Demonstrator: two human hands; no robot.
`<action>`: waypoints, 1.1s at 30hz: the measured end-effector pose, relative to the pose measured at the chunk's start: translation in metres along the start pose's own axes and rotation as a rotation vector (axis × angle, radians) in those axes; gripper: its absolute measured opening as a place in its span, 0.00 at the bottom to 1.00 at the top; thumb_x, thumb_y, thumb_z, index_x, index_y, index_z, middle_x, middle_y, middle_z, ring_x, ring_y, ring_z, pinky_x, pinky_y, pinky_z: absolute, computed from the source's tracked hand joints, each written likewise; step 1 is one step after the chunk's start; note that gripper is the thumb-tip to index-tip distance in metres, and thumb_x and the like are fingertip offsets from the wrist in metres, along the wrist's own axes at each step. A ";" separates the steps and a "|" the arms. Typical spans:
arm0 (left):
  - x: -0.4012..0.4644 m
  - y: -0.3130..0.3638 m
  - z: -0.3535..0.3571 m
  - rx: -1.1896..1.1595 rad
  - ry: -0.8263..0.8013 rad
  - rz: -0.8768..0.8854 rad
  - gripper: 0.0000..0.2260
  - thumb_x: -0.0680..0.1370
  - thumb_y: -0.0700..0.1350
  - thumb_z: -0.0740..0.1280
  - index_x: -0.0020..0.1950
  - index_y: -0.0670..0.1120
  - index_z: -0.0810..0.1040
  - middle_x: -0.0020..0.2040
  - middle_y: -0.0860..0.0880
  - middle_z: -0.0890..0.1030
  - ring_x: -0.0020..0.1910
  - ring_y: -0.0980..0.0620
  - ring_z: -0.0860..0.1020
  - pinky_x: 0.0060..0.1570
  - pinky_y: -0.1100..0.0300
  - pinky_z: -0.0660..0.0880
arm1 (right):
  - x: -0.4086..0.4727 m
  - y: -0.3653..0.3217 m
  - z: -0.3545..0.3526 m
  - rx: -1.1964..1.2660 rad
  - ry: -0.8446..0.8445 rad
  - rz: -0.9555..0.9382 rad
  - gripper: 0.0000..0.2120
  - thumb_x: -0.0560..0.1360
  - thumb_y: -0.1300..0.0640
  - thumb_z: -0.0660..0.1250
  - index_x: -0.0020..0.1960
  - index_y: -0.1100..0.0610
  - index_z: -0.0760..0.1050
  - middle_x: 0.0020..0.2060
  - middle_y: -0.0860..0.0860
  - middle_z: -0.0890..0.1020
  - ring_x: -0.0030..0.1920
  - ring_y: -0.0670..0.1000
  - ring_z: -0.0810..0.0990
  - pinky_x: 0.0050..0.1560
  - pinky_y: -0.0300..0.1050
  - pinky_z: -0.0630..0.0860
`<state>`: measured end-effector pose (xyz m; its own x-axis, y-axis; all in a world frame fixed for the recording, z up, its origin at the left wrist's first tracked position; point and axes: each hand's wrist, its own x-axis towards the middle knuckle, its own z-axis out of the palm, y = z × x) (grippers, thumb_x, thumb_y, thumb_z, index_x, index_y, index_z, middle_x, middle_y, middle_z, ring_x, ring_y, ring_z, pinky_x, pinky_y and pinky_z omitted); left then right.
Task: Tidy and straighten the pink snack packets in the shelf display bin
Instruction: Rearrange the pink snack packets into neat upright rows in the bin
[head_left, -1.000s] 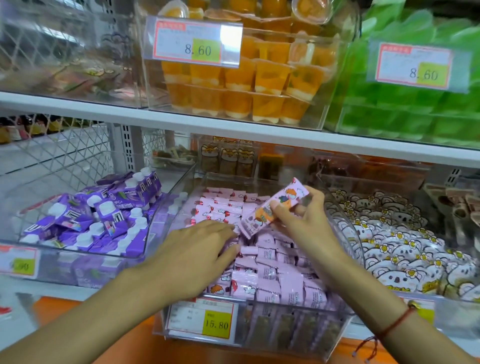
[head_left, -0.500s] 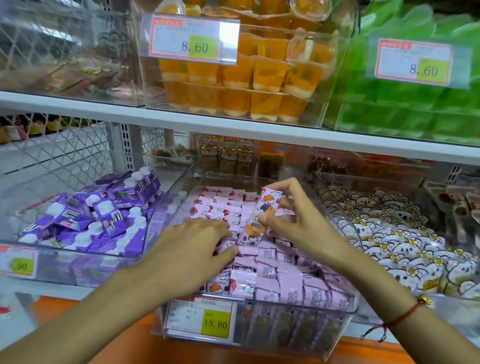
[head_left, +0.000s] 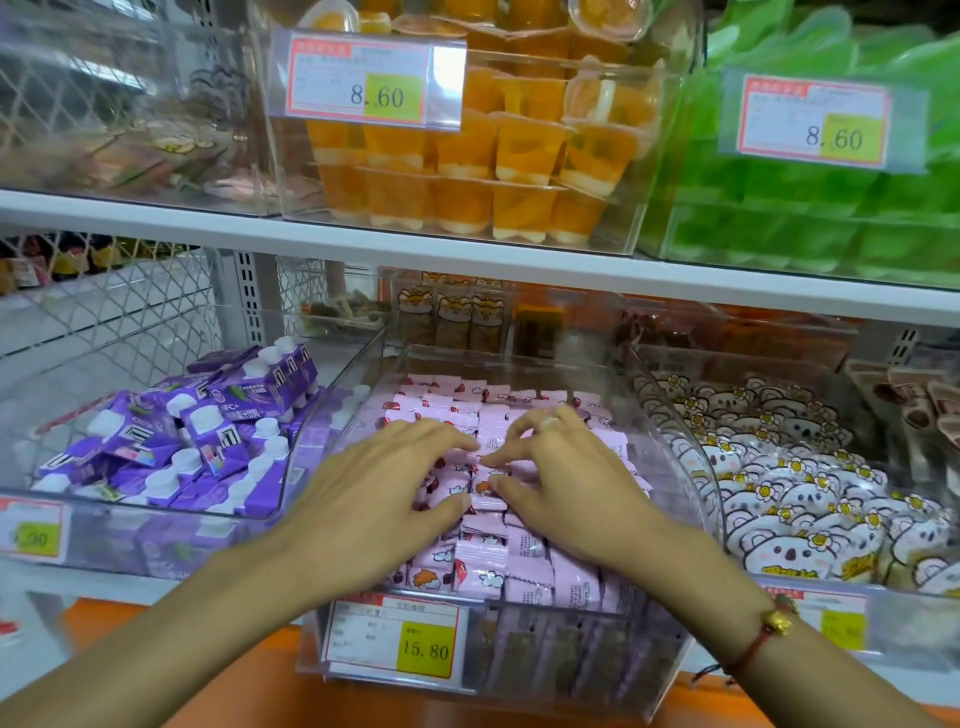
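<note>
Pink snack packets (head_left: 524, 571) fill a clear plastic bin (head_left: 582, 660) on the middle shelf, some in rows at the back and some lying loose at the front. Both my hands are inside the bin, on top of the pile. My left hand (head_left: 379, 504) lies flat with its fingers spread over the packets. My right hand (head_left: 566, 488) arches over the pile, its fingertips and thumb pressing on a packet with an orange cartoon (head_left: 485, 488) that lies between my two thumbs. Neither hand lifts anything.
A bin of purple cartons (head_left: 171, 447) stands to the left and a bin of koala-print packets (head_left: 789, 509) to the right. The shelf above (head_left: 467, 249) carries orange jelly cups (head_left: 493, 171) and green packs (head_left: 831, 228). A 15.80 price tag (head_left: 397, 639) hangs on the bin front.
My right hand held one pink packet up above the pile; it has come down and the packet now lies among the others. My left hand slid slightly forward over the packets.
</note>
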<state>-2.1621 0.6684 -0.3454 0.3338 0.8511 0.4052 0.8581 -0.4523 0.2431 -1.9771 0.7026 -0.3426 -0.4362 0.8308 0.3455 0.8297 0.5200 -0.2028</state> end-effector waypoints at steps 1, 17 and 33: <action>-0.001 0.000 0.001 0.042 -0.032 0.023 0.17 0.78 0.59 0.58 0.67 0.62 0.66 0.64 0.65 0.71 0.64 0.62 0.68 0.55 0.60 0.70 | 0.001 0.001 0.000 -0.059 -0.014 -0.021 0.14 0.78 0.49 0.61 0.61 0.47 0.78 0.55 0.47 0.74 0.57 0.50 0.68 0.53 0.43 0.68; 0.022 0.003 -0.012 -0.039 -0.121 -0.042 0.11 0.81 0.53 0.58 0.61 0.59 0.76 0.59 0.59 0.77 0.56 0.58 0.74 0.56 0.57 0.73 | -0.004 0.013 0.001 0.231 0.101 0.221 0.14 0.73 0.44 0.67 0.55 0.49 0.80 0.48 0.45 0.79 0.46 0.43 0.76 0.45 0.38 0.71; 0.093 -0.008 0.009 0.098 -0.287 0.021 0.06 0.74 0.54 0.70 0.49 0.57 0.84 0.46 0.59 0.83 0.44 0.58 0.77 0.32 0.66 0.65 | -0.012 0.020 -0.008 0.236 -0.206 0.006 0.17 0.79 0.42 0.56 0.66 0.39 0.69 0.64 0.41 0.73 0.63 0.42 0.70 0.61 0.42 0.67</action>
<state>-2.1349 0.7535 -0.3176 0.4363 0.8888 0.1404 0.8789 -0.4544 0.1453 -1.9520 0.7011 -0.3436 -0.5132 0.8440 0.1559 0.7389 0.5269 -0.4200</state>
